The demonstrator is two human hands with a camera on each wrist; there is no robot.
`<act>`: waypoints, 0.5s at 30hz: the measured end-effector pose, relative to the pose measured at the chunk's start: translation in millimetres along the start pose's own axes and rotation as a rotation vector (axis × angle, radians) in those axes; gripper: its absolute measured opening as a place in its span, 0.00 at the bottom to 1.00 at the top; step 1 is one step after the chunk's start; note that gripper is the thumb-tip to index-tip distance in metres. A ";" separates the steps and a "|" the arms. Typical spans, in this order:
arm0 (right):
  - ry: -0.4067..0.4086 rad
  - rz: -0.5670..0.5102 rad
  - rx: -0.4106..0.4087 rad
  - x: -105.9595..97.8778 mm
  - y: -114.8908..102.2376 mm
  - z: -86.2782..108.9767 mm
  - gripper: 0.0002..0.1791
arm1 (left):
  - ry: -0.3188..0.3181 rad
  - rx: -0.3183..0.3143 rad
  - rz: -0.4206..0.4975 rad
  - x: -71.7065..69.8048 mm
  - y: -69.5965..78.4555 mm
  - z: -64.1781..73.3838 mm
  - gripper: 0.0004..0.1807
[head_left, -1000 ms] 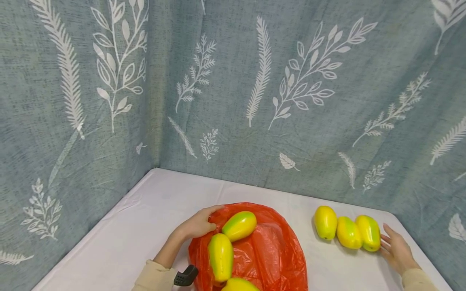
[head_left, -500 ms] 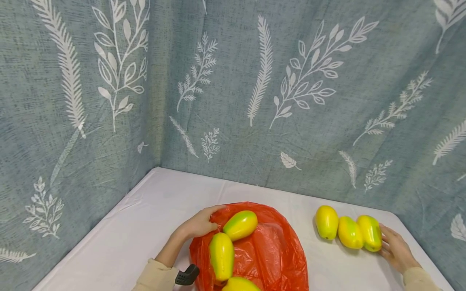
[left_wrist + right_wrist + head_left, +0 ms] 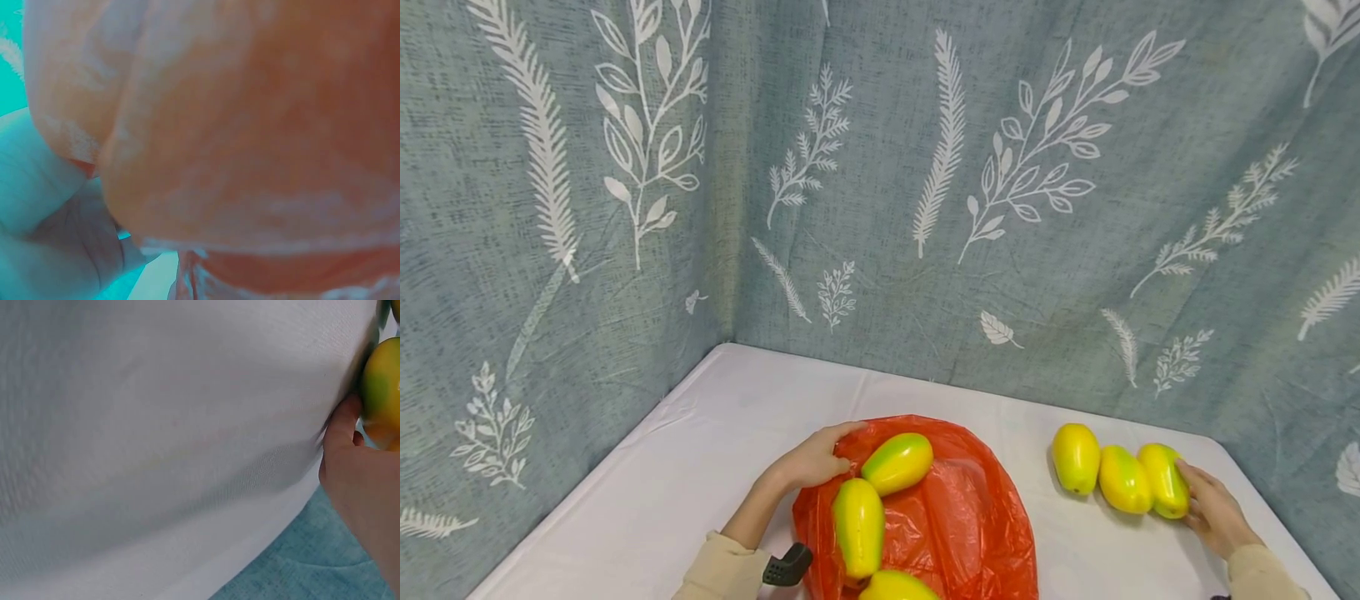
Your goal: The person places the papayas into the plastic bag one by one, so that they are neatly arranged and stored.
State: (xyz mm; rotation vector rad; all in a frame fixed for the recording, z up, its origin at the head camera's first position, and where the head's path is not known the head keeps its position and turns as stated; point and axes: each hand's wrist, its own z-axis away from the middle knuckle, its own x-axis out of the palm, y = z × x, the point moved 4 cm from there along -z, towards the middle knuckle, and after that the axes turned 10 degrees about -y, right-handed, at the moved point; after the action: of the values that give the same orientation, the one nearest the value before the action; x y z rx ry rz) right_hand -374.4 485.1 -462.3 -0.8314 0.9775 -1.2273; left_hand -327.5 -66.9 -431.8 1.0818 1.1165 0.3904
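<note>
My left hand (image 3: 816, 457) grips the far left rim of a red plastic bag (image 3: 955, 533), which lies spread open on the table. Inside the bag are a mango (image 3: 897, 463), yellow with a green stripe, a second mango (image 3: 859, 527), and a third mango (image 3: 898, 586) cut off by the frame's bottom. The left wrist view is mostly filled by the bag's film (image 3: 250, 137). At the right, my right hand (image 3: 1219, 510) holds the rightmost mango (image 3: 1163, 479) of a row of three, fingers over its far side and thumb low beside it. That mango (image 3: 384, 394) still touches the table.
Two more mangoes stand left of the right hand: a middle mango (image 3: 1124, 480) and a left mango (image 3: 1076, 458). A white cloth covers the table (image 3: 647, 492). Grey-green leaf-print curtains (image 3: 880, 208) rise behind it and along its sides.
My right hand has come in from the right and closed its fingers round the rightmost mango. The left hand keeps its grip on the bag; the head view has shifted slightly.
</note>
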 end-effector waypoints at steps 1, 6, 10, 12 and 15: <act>0.006 0.009 -0.003 -0.1 -0.9 0.7 0.63 | 0.000 -0.001 0.001 0.0 0.0 -0.3 0.32; 0.010 0.060 0.005 0.4 -4.4 2.4 0.57 | 0.000 0.001 0.003 -0.5 1.3 -1.2 0.31; 0.021 0.113 0.031 1.4 -6.1 0.2 0.59 | -0.004 0.003 0.001 -1.1 2.3 -1.0 0.31; 0.034 0.120 0.044 1.3 -6.1 -1.6 0.62 | -0.003 0.003 0.000 -1.3 2.3 -0.8 0.32; 0.029 0.116 0.057 1.3 -6.3 -3.8 0.65 | 0.001 0.001 0.003 -1.5 2.0 -0.1 0.32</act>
State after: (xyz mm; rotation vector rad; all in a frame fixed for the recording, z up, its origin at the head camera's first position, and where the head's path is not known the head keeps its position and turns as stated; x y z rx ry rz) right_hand -380.1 482.8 -458.2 -0.7051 0.9958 -1.1650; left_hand -327.8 -66.9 -429.4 1.0842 1.1164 0.3927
